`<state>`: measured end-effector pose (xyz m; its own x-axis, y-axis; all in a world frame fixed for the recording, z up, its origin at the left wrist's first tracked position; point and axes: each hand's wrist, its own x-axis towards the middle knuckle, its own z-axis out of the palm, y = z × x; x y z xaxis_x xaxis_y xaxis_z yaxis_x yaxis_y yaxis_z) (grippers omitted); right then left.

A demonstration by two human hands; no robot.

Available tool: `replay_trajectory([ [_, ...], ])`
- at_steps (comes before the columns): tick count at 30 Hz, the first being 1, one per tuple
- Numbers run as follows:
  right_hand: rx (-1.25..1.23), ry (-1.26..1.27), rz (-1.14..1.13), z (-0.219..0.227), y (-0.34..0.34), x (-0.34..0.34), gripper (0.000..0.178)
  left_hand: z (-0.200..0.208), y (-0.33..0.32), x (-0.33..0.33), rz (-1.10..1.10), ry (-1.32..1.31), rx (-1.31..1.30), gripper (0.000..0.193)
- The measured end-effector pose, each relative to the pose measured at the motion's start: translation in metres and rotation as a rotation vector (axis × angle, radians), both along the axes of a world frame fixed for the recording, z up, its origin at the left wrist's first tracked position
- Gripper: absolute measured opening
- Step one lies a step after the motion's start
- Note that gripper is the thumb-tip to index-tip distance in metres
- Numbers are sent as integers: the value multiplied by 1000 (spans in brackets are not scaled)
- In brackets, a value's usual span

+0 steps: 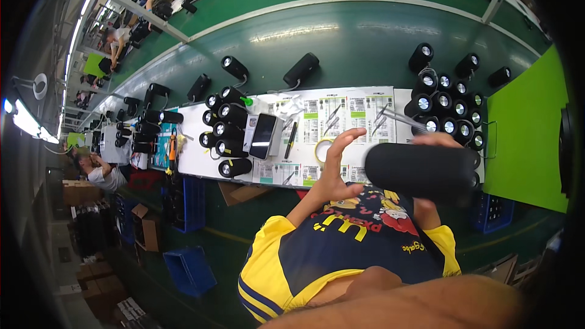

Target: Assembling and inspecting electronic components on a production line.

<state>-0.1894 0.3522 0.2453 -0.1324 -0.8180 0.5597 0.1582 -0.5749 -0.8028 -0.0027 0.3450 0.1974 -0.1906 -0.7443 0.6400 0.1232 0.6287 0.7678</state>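
Observation:
A black cylindrical speaker (420, 169) is held up over the table's front edge, close to my chest. My right hand (441, 139) grips it from the far side, and most of those fingers are hidden behind it. A thin grey strip, blurred, runs from near that hand toward the upper left; whether it is a strap or a tool I cannot make out. To the left of the speaker, my left hand (334, 173) is open and holds nothing, thumb and fingers spread. Below it on the table lies a roll of tape (323, 150).
Printed sheets (341, 113) cover the table. Left stand a dark-screened device (264, 136), a black marker (291, 140) and grouped speakers (228, 129). More speakers (448, 106) cluster at right beside a green panel (527, 134). Beyond runs a green conveyor belt (365, 39) carrying speakers.

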Motion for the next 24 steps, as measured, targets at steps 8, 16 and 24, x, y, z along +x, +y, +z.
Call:
replay_trajectory([
  [8, 442, 513, 373, -19, -28, 42, 82, 7, -4, -11, 123, 258, 482, 86],
  [16, 379, 640, 417, -10, -18, 26, 18, -8, -17, 12, 278, 582, 591, 57],
  [24, 71, 699, 568, -1, 7, 37, 16, 0, -27, 9, 350, 575, 584, 49],
])
